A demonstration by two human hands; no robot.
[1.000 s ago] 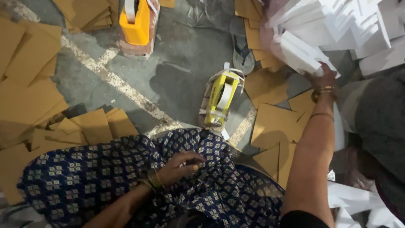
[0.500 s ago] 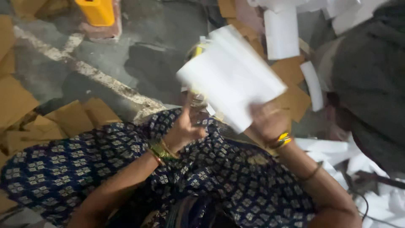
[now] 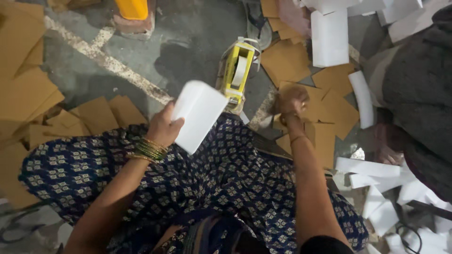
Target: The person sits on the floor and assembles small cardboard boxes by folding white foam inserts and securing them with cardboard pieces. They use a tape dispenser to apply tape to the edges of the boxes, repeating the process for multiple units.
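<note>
Matt white foam sheet (image 3: 199,114), smooth, glossy yellow plastic tape dispenser (image 3: 237,71), flat matt brown cardboard pieces (image 3: 325,106), rough grey concrete floor (image 3: 188,42) with worn paint line, soft patterned blue cloth (image 3: 212,174), shiny metal bangles (image 3: 149,148)

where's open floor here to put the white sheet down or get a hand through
The widest bare concrete floor lies between the yellow tape dispenser, the painted line and the yellow post. The left side is heaped with brown cardboard pieces. To the right, cardboard and white foam strips crowd around the right hand. The left hand holds the white sheet.
</note>
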